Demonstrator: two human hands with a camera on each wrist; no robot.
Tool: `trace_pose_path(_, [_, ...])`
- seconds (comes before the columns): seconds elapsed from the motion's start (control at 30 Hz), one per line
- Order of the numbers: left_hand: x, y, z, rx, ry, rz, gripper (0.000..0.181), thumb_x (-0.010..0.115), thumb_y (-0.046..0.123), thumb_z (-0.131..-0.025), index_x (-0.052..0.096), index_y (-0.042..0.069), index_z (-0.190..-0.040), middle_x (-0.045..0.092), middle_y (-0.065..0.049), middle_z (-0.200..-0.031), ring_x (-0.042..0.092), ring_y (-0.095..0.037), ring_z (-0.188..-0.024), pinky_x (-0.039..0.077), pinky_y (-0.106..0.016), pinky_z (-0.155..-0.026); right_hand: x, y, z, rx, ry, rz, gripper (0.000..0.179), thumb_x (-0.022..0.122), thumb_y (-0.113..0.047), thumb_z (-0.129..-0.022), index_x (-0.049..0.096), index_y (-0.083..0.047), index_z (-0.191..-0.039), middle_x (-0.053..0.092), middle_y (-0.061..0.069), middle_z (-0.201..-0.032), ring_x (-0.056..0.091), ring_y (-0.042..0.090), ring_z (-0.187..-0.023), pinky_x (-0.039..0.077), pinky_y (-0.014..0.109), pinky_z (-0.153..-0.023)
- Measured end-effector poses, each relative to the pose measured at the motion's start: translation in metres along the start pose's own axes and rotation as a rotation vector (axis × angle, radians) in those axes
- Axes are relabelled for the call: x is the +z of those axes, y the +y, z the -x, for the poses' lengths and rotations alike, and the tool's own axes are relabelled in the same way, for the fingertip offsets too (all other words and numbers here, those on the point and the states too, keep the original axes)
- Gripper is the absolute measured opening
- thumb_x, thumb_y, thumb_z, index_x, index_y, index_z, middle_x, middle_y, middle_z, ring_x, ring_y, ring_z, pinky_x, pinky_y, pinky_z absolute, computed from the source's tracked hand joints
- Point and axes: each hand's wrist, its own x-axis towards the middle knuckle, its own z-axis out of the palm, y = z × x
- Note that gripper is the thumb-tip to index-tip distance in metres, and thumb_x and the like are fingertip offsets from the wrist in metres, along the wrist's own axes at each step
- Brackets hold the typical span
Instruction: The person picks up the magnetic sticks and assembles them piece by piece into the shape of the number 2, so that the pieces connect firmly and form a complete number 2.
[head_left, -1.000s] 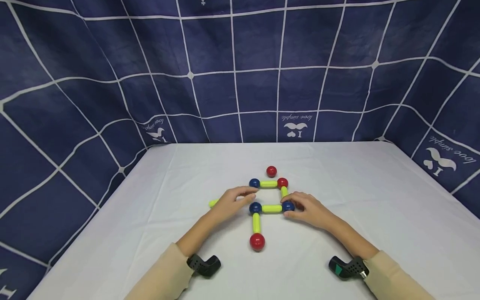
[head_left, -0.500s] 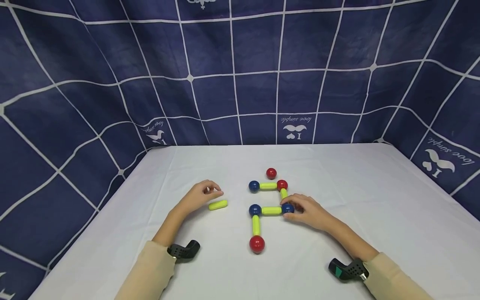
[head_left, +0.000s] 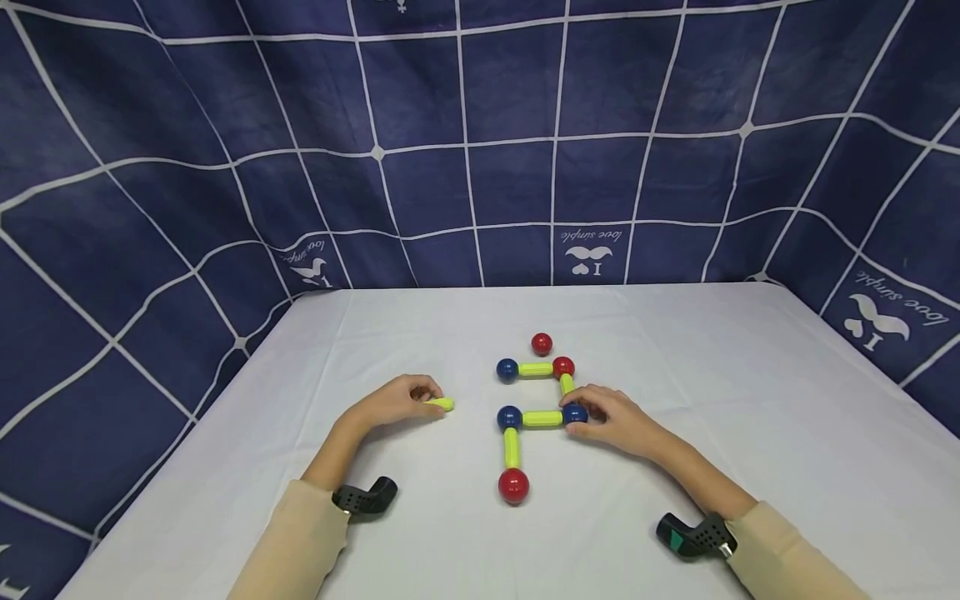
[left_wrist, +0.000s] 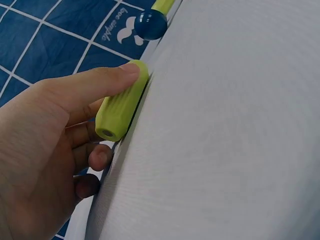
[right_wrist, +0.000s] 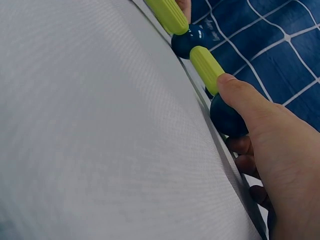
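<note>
My left hand [head_left: 397, 402] pinches a loose yellow-green magnetic stick [left_wrist: 120, 107] between thumb and fingers, low at the tabletop. A small dark metal spot shows in the stick's near end. My right hand [head_left: 621, 423] grips a blue ball [right_wrist: 226, 117] at the right corner of a zigzag chain of balls and sticks. From that ball a stick [head_left: 542, 419] runs left to another blue ball [head_left: 509, 417]. A further stick [head_left: 512, 448] leads down to a red ball [head_left: 513, 486]. Above the right hand, a partly hidden stick [head_left: 566, 384] reaches a red ball [head_left: 563, 367].
At the chain's far end, a stick [head_left: 536, 369] joins that red ball to a blue ball [head_left: 507, 370]. A separate red ball [head_left: 542, 343] lies just behind. White cloth covers the table [head_left: 675, 350]; a dark blue checked curtain [head_left: 517, 183] hangs around it.
My left hand has moved left from beside the chain to the loose stick and taken hold of it. The right hand stays on the corner blue ball.
</note>
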Motion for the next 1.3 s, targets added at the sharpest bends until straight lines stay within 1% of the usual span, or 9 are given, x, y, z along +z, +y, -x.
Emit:
trace_pose_path(0.3, [-0.008,0.000,0.005,-0.003,-0.088,-0.035,0.028,0.068,0.010,-0.072,0.059,0.003,-0.097,0.046,0.000,-0.080,0.041,-0.013,-0.075,0.035,-0.024,-0.068,0.001,0.001,0.000,0.000,-0.005,0.001,0.034,0.066,-0.039,-0.080,0.058,-0.025,-0.110,0.057,-0.007,-0.098,0.044,0.009,-0.081,0.037,0.022,-0.069])
trace_pose_path(0.5, [-0.012,0.002,0.007,-0.027,-0.092,-0.056,0.026,0.066,0.011,-0.074,0.061,0.002,-0.097,0.054,-0.003,-0.084,0.045,-0.014,-0.076,0.038,-0.025,-0.070,0.002,0.002,0.001,-0.006,-0.004,-0.015,0.034,0.067,-0.038,-0.080,0.058,-0.025,-0.110,0.057,-0.007,-0.099,0.045,0.009,-0.081,0.039,0.021,-0.069])
trace_pose_path(0.6, [-0.011,0.002,0.005,-0.013,-0.084,-0.065,0.026,0.066,0.014,-0.077,0.063,0.001,-0.099,0.058,-0.004,-0.085,0.048,-0.013,-0.076,0.040,-0.026,-0.070,0.003,0.003,0.001,-0.011,-0.004,-0.021,0.034,0.067,-0.037,-0.080,0.058,-0.024,-0.110,0.057,-0.006,-0.099,0.045,0.009,-0.081,0.039,0.020,-0.068])
trace_pose_path(0.73, [-0.005,0.006,0.000,0.008,-0.075,-0.014,0.030,0.066,0.020,-0.080,0.062,0.001,-0.103,0.059,-0.003,-0.082,0.049,-0.011,-0.071,0.041,-0.024,-0.066,0.004,0.004,0.001,-0.009,-0.006,-0.021,0.033,0.066,-0.037,-0.081,0.058,-0.024,-0.110,0.057,-0.006,-0.099,0.044,0.009,-0.081,0.038,0.021,-0.068])
trace_pose_path(0.8, [0.000,0.013,-0.002,0.023,-0.071,0.035,0.031,0.064,0.021,-0.082,0.061,0.001,-0.105,0.059,-0.003,-0.078,0.049,-0.011,-0.068,0.041,-0.023,-0.063,0.004,0.004,0.001,-0.006,-0.008,-0.017,0.033,0.066,-0.038,-0.081,0.058,-0.024,-0.110,0.057,-0.006,-0.100,0.044,0.009,-0.082,0.038,0.021,-0.069])
trace_pose_path(0.9, [0.009,0.032,-0.004,0.060,-0.059,0.090,0.031,0.061,0.023,-0.085,0.060,0.003,-0.110,0.060,-0.006,-0.078,0.053,-0.012,-0.067,0.044,-0.025,-0.064,0.003,0.004,0.001,-0.003,-0.012,-0.020,0.033,0.066,-0.037,-0.081,0.058,-0.024,-0.110,0.056,-0.006,-0.098,0.044,0.009,-0.081,0.038,0.021,-0.068])
trace_pose_path(1.07, [0.028,0.069,-0.003,0.154,-0.031,0.064,0.025,0.063,0.023,-0.084,0.062,0.011,-0.106,0.063,-0.003,-0.085,0.055,-0.010,-0.077,0.046,-0.025,-0.072,0.002,0.003,0.001,-0.005,-0.011,-0.026,0.033,0.066,-0.036,-0.081,0.058,-0.024,-0.110,0.056,-0.006,-0.097,0.044,0.010,-0.081,0.038,0.021,-0.068])
trace_pose_path(1.17, [0.042,0.087,-0.001,0.204,-0.036,0.051,0.020,0.066,0.023,-0.082,0.063,0.012,-0.099,0.063,-0.001,-0.083,0.052,-0.009,-0.076,0.044,-0.022,-0.070,0.001,0.002,0.000,-0.006,-0.013,-0.020,0.033,0.066,-0.037,-0.081,0.058,-0.024,-0.110,0.056,-0.007,-0.097,0.044,0.009,-0.081,0.037,0.022,-0.068])
trace_pose_path(1.3, [0.062,0.102,0.003,0.259,-0.046,0.052,0.017,0.068,0.024,-0.081,0.064,0.013,-0.093,0.061,0.002,-0.076,0.049,-0.005,-0.070,0.040,-0.018,-0.065,0.001,0.002,-0.001,-0.011,-0.013,-0.011,0.033,0.066,-0.037,-0.081,0.058,-0.024,-0.110,0.056,-0.007,-0.097,0.044,0.009,-0.080,0.036,0.022,-0.069])
